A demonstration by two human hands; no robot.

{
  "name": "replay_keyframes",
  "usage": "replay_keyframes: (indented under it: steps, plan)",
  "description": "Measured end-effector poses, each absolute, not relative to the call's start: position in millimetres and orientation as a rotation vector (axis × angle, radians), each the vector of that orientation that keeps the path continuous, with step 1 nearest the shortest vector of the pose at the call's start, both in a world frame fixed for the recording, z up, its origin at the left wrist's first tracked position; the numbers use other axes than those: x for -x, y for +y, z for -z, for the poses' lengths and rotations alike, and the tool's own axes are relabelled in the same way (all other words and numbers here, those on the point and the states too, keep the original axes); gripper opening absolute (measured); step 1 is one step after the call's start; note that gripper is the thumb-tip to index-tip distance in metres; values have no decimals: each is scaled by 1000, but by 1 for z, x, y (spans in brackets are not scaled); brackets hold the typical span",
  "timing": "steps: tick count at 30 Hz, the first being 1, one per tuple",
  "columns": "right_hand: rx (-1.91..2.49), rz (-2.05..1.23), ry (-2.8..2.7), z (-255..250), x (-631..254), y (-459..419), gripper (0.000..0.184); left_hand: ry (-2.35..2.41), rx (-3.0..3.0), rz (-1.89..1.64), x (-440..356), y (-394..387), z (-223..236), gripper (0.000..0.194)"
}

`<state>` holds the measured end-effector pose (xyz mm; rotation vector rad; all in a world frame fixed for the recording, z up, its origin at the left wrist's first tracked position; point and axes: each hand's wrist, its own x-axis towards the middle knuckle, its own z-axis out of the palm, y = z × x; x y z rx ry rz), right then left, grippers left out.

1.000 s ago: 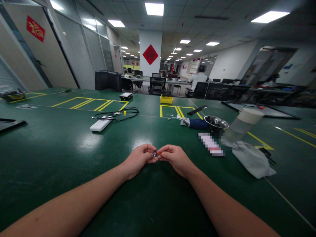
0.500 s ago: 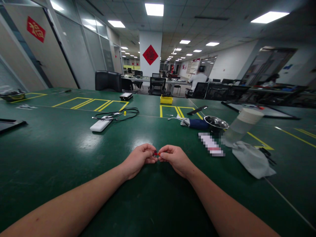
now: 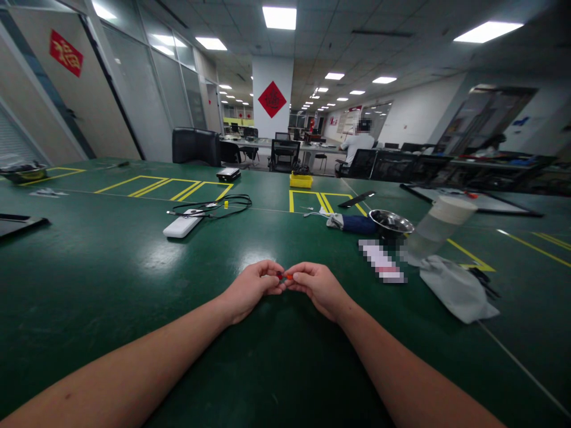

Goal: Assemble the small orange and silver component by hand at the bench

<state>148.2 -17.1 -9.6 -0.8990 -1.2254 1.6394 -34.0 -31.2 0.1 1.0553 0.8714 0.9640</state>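
Observation:
My left hand (image 3: 255, 288) pinches a small dark red piece (image 3: 279, 276) between thumb and fingers. Opposite it, my right hand (image 3: 318, 288) pinches a small orange piece (image 3: 289, 276). Both hands meet in front of me, low over the green table (image 3: 200, 368), with their fingertips touching or nearly so. The two pieces sit close together; my fingers cover most of them, so their kind and whether they are joined cannot be made out.
A white power bank (image 3: 182, 224) with a black cable (image 3: 236, 202) lies ahead on the left. On the right are a blurred-out phone-like object (image 3: 382, 261), a metal bowl (image 3: 391, 223), a tilted bottle (image 3: 439, 229) and a pale pouch (image 3: 457, 289). A yellow basket (image 3: 301, 181) stands farther back.
The fingers of both hands have shifted slightly around the small pieces, and more of the orange piece shows now. The rest of the table is unchanged.

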Motion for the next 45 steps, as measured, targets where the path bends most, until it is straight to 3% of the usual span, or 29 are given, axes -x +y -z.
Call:
replay_keyframes:
  steps: [45]
  plan:
    - [912, -1607, -1244, 9, -148, -18, 18, 868, -1025, -956, 34, -28, 6, 27]
